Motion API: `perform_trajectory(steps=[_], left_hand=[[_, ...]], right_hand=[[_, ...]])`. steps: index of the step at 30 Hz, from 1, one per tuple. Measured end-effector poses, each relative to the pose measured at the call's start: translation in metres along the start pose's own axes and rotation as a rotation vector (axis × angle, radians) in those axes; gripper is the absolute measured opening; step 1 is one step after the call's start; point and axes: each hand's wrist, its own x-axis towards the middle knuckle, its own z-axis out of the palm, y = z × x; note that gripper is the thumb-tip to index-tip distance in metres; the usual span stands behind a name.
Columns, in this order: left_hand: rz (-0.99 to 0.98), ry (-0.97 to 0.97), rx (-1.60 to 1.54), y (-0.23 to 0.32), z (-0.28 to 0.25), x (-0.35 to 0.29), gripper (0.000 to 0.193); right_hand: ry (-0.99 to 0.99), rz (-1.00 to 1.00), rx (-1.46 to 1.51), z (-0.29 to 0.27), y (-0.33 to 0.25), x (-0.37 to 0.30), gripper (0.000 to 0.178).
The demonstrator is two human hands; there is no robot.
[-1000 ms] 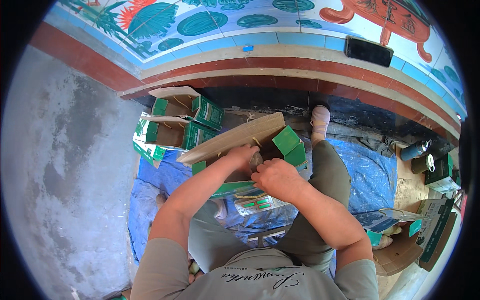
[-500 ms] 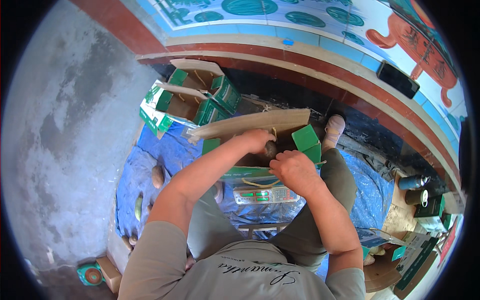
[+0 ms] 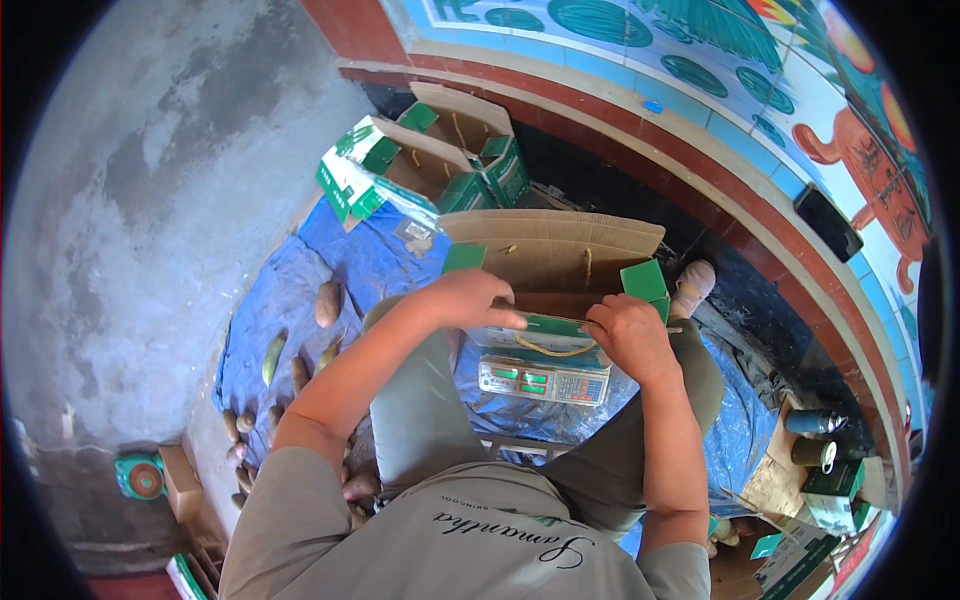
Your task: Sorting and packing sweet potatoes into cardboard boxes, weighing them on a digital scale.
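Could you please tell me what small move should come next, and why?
Perhaps reach the left hand toward the brown tuber on the blue sheet: the box stands open, that hand seems empty, and the right hand touches the box's near edge.

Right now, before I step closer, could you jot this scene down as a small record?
Centre: open green cardboard box, brown inside
Left grip: thumb and fingers apart, at the box's near rim
Right grip: fingers curled over that rim
Nearside: white electronic scale with lit green displays
Underneath: blue plastic sheet
Left: brown oblong tubers
Ahead-left: two more open green-and-white cardboard boxes
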Motion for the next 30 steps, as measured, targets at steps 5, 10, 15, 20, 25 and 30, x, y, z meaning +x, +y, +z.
perform_trajectory(steps=[5, 10, 15, 20, 25, 30], left_hand=[[-0.011, 0.089, 0.205, 0.005, 0.031, -0.012, 0.023], [-0.032, 0.237, 0.202, 0.002, 0.047, -0.009, 0.02], [-0.048, 0.249, 0.19, 0.011, 0.05, -0.011, 0.02], [-0.028, 0.323, 0.139, 0.021, 0.057, -0.01, 0.021], [-0.064, 0.242, 0.15, 0.023, 0.053, -0.012, 0.02], [-0.058, 0.277, 0.198, 0.018, 0.056, -0.011, 0.019]], right_hand=[[-0.023, 0.013, -0.024, 0.0, 0.0, -0.005, 0.008], [-0.045, 0.122, -0.051, -0.002, 0.007, -0.011, 0.009], [-0.007, 0.169, -0.098, -0.003, 0.023, -0.024, 0.01], [-0.003, 0.178, -0.112, -0.013, 0.026, -0.027, 0.011], [-0.035, 0.211, -0.066, -0.012, 0.024, -0.028, 0.009], [-0.069, 0.213, -0.029, -0.012, 0.026, -0.026, 0.009]])
